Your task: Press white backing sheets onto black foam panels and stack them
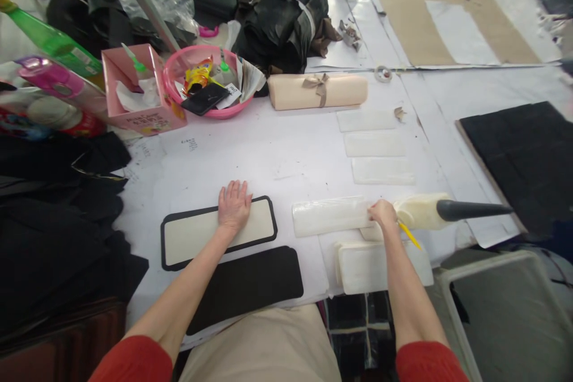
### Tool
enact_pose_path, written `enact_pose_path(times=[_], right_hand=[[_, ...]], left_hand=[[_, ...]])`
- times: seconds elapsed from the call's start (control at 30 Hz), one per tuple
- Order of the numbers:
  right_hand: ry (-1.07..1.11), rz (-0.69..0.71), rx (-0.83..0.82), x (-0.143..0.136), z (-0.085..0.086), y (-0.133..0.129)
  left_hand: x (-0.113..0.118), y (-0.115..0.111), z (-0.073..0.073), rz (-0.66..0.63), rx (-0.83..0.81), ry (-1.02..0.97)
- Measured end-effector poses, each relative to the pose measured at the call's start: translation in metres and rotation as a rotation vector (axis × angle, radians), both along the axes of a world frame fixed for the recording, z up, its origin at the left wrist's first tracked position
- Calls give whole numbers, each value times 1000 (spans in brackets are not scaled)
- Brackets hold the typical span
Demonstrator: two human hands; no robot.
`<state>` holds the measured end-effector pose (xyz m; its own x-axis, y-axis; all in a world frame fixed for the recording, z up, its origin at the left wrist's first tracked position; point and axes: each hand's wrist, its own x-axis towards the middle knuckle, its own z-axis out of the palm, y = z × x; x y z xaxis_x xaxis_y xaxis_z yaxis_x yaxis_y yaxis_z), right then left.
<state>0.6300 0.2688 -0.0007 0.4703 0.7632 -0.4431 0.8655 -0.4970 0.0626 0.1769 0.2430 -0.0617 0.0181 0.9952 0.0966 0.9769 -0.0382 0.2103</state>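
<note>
My left hand (234,208) lies flat, fingers stretched, on a cream rectangular panel (190,239) with a black border and rounded corners. Just below that panel is a plain black rectangular piece (255,280), partly covered by my left forearm. My right hand (384,213) has its fingers closed on the right end of a glossy, translucent white sheet (329,216). Near my right wrist a thin yellow stick (409,235) points down to the right. A stack of whitish rectangular pieces (362,268) sits below the right hand, partly hidden by the forearm.
Right of my hand lies a cream object with a dark tapered handle (472,209). Several pale strips (382,171) lie above. Behind stand a pink basin (210,108), a pink box (156,122) and a ribbon-tied beige roll (290,92). Black material (528,155) lies at right.
</note>
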Motion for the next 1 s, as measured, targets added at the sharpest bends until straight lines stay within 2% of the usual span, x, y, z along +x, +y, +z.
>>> enact_pose_path(times=[0.1,0.23,0.3,0.37,0.47,0.53,0.83,1.0], right_hand=[[40,-25,47,1,26,-8],[297,-14,242,2,62,-27],[379,-7,305,-4,72,-34],[307,-5,263,-13,75,-37],[113,-3,120,-27,67,-36],[64,-10,70,-32,57,-32],[-36,-101,-34,-28,3,-4],[-31,-173,-45,-20,-8,-1]], left_hand=[[0,5,2,44,-44,-60],[7,3,7,146,16,-132],[12,-3,8,88,24,-132],[17,-9,7,6,-10,-136],[19,-15,6,-38,-39,-145],[19,-16,4,-32,-38,-138],[19,-15,5,-47,-29,-92],[20,-14,5,-39,-46,-71]])
